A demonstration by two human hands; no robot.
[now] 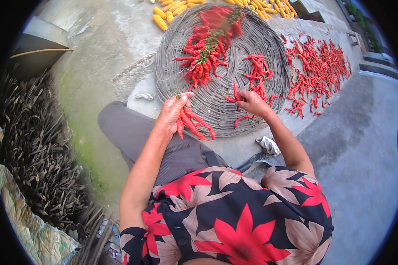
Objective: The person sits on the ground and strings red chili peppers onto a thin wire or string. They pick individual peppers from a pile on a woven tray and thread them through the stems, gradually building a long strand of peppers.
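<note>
My left hand (174, 112) holds a small bunch of red chili peppers (194, 123) by the stems, with the pods hanging down over my thigh. At the right side of a round wicker tray (172, 76), my right hand (253, 103) has its fingers on a red chili pepper (235, 91). A long strung bundle of red chilies (202, 56) with green stems lies across the tray, a pale string at its near end. Loose chilies (259, 71) lie on the tray beyond my right hand, and one more (242, 120) lies below it.
Many red chilies (318, 69) are spread on the concrete at right. Yellow corn cobs (177, 8) lie beyond the tray. A crumpled pale cloth (268, 145) is near my right forearm, and a rope piece (145, 96) is left of the tray. Dry sticks (36, 149) are piled at far left.
</note>
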